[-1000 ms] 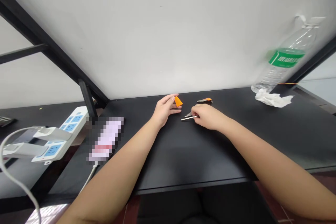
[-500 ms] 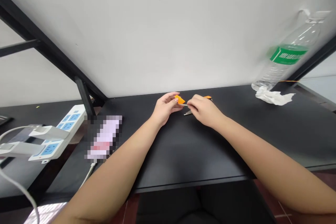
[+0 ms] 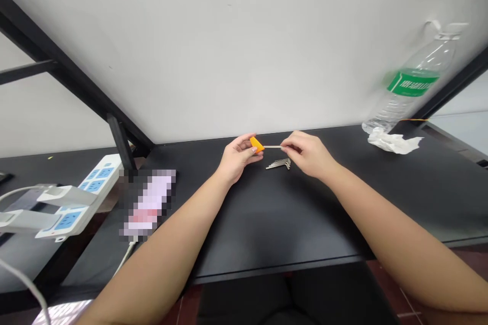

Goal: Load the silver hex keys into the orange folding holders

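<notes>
My left hand (image 3: 239, 157) is closed around a small orange holder (image 3: 256, 145), gripping it between thumb and fingers. A thin metal hex key (image 3: 272, 147) spans the gap from the holder to my right hand. The fingertips of my right hand (image 3: 307, 152) pinch the key's other end. Whether the key's near tip sits inside the holder or only touches it, I cannot tell. Below the key, several L-shaped hex keys (image 3: 279, 164) lie side by side on the black table (image 3: 274, 223), just left of my right hand.
A clear bottle with a green label (image 3: 414, 82) stands at the back right, with crumpled white tissue (image 3: 394, 141) before it. To the left are a pixelated phone (image 3: 150, 203) on a cable and a white power strip (image 3: 82, 198) with plugs. A white wall (image 3: 244, 61) rises behind.
My right hand has moved right, away from the orange holder, so more of the hex key shows. The hex keys on the table are uncovered; an orange piece beyond my right hand is no longer visible.
</notes>
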A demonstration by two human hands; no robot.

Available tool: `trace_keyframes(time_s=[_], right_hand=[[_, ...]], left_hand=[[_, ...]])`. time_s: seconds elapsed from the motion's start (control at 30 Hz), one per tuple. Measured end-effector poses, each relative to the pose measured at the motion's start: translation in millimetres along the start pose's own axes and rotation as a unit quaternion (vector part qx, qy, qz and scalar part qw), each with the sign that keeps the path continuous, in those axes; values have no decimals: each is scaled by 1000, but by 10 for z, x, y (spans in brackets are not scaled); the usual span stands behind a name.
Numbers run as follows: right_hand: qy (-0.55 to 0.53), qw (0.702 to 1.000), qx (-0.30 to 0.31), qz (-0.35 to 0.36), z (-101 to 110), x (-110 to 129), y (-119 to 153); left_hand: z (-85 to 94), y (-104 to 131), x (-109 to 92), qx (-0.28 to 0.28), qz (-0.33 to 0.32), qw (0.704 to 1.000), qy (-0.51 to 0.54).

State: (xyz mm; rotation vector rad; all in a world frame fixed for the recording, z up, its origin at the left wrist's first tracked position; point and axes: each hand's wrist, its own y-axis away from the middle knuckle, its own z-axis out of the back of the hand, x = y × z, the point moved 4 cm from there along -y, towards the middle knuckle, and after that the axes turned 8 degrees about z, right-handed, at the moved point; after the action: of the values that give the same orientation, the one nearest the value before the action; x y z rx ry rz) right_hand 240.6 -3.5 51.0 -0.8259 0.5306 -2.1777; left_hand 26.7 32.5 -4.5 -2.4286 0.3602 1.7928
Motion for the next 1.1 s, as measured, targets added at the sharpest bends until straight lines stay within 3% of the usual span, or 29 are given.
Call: trace_keyframes(time_s=[0.23,0.47,0.63,0.73,0.83,0.9,1.0,1.1], right_hand=[[-3,1000,-15,-12,28,-83,3],[18,997,75,-1,-17,-12,4],[-72,988,55,-127,-145,-52,3],[-213,952,76,-207,-316,-33,29],[-294,921,92,-238,-405,-1,50],[-249,936,109,-225,-375,-20,55],[-75,977,148,-135,-265,-86,49],[39,971,224,-75,-245,-164,83]], left_hand=[[-42,14,-12,15,10,1000,-11],[-68,13,27,33,-12,998,-58],[-110,28,15,36,-5,997,-75],[-177,64,10,65,4,993,-101],[-203,91,6,79,5,989,-127],[-181,88,1,77,1,988,-137],[-116,59,-4,61,-14,988,-139],[-72,23,19,51,-17,990,-131]])
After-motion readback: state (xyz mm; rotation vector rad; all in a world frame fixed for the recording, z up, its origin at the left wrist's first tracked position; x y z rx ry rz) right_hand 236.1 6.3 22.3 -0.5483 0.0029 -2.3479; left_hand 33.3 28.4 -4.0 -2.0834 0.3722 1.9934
